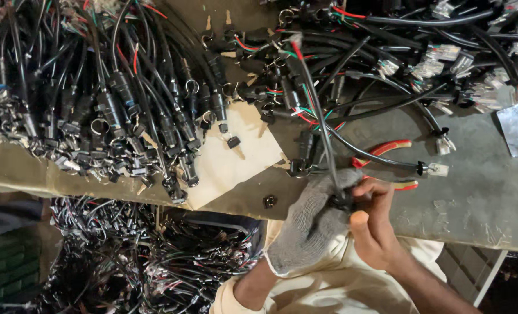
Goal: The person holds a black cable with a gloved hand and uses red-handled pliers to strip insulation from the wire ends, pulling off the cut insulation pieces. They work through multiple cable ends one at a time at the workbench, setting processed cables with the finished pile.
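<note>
My grip pinches a small black plastic connector (341,202) at lower centre of the frame: my left hand (305,224), in a grey knitted glove, wraps it from the left, and my bare right hand (375,224) presses thumb and fingers onto it from the right. A thin black cable (317,119) rises from it toward the upper middle, ending in red and green wires. Red-handled pliers (386,150) lie just behind on the grey tabletop (479,197). A pale cardboard sheet (235,157) lies left of centre, a heap of black cables (108,99) fills the upper left, and clear plugs (445,64) crowd the upper right.
</note>
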